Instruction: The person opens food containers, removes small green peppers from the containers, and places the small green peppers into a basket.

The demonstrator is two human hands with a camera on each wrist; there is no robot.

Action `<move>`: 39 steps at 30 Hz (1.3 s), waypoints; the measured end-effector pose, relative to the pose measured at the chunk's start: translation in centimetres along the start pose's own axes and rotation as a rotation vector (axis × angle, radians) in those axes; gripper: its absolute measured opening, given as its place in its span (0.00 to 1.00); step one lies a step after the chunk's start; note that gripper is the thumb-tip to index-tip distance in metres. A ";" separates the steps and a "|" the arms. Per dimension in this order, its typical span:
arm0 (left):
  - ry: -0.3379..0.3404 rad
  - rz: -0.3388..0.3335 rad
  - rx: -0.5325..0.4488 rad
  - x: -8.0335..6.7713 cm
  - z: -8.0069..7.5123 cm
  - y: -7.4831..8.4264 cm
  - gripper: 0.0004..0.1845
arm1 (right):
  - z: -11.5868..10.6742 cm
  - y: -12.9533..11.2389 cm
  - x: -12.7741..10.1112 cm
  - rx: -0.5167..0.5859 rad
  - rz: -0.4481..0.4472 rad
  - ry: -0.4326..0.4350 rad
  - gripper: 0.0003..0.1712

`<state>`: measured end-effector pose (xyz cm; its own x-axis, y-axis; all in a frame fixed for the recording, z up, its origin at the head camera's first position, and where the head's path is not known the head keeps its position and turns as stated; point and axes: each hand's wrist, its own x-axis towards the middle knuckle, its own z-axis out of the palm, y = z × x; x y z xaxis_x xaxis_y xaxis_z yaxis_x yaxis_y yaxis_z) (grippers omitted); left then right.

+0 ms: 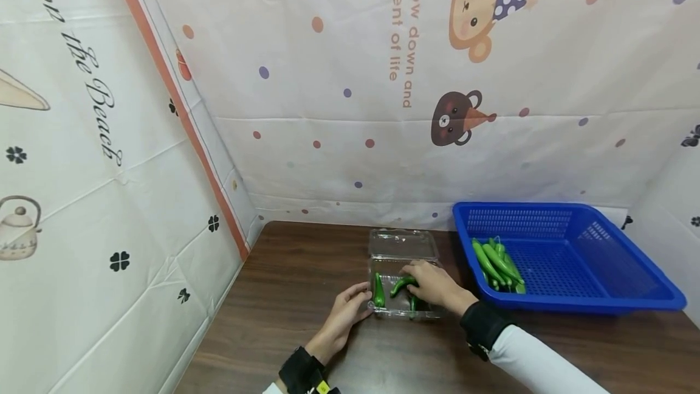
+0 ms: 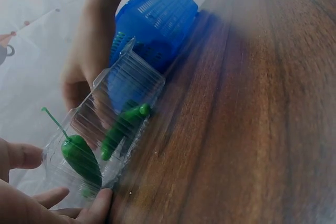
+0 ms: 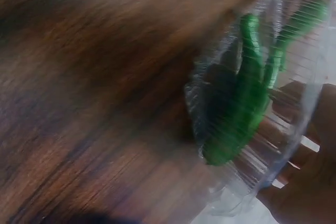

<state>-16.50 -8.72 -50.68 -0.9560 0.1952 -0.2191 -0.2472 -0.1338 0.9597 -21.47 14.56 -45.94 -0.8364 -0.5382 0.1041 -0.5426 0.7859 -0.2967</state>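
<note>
A clear plastic clamshell box point(image 1: 406, 315) lies on the brown table point(image 1: 306, 272) with its lid point(image 1: 403, 243) folded open behind it. My left hand point(image 1: 362, 298) rests with straight fingers against the box's left end, beside a green pepper point(image 1: 378, 290) inside. My right hand point(image 1: 422, 281) reaches into the box from the right, fingers curled over another green pepper point(image 1: 401, 286). In the left wrist view the box point(image 2: 128, 85) holds two peppers point(image 2: 81, 158), and my left hand's fingertips point(image 2: 100, 199) touch its near corner. The right wrist view is blurred and shows peppers point(image 3: 242, 103) through the box wall.
A blue plastic basket point(image 1: 579, 306) stands to the right of the box, with several green peppers point(image 1: 497, 263) at its left end. Printed cloth walls close off the left side and the back. Bare table runs in front of the box and to its left.
</note>
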 end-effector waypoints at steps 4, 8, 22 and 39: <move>0.003 -0.006 0.002 0.0 0.0 0.0 0.27 | 0.5 0.1 -0.1 -0.079 -0.056 0.023 0.16; 0.007 -0.003 -0.002 0.0 -0.1 -0.2 0.26 | 0.9 0.1 0.0 -0.139 -0.108 0.058 0.11; 0.006 0.013 0.001 0.3 0.0 -0.2 0.27 | 1.6 -0.4 0.1 -0.180 -0.101 0.076 0.08; 0.004 0.028 0.009 0.1 0.1 -0.1 0.28 | -2.7 -1.2 0.2 -0.134 -0.008 0.216 0.11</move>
<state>-16.55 -8.59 -50.77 -0.9631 0.1877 -0.1929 -0.2191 -0.1304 0.9669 -21.17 14.30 -42.98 -0.8216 -0.4780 0.3108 -0.5424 0.8232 -0.1677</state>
